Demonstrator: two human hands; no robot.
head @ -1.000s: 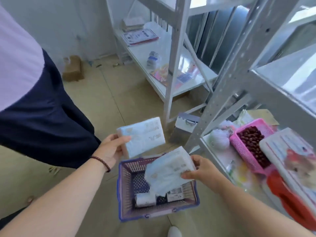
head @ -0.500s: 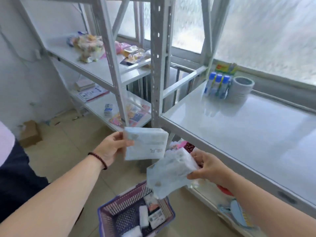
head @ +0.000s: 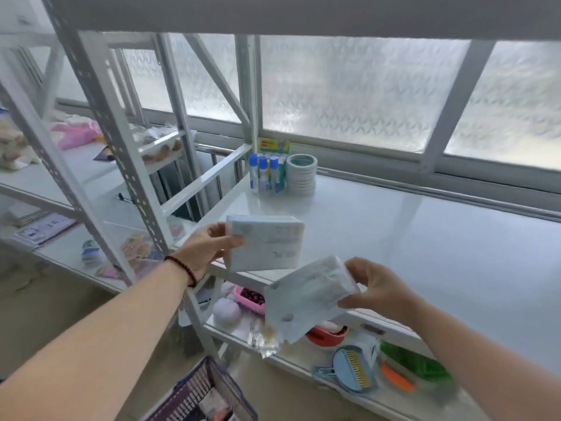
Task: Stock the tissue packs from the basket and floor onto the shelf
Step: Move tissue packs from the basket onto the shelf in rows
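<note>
Both hands are up at the front edge of the white metal shelf [head: 394,238], each with a pack in it. The left hand [head: 206,250] has its fingers [head: 233,241] closed around the left end of a flat rectangular pale-blue tissue pack [head: 267,243], held roughly level over the shelf's front-left corner. The right hand [head: 373,290] pinches the right end of a second, crinkly white-wrapped tissue pack [head: 306,296], which tilts down to the left and hangs just in front of the shelf's front edge, not on it. Way back at the rear-left corner of the shelf there's a set of blue-capped bottles [head: 267,174] right beside a stack of white tape rolls [head: 302,174]. The purple plastic mesh basket [head: 197,393] sits on the floor below, near the bottom edge of the view.
</note>
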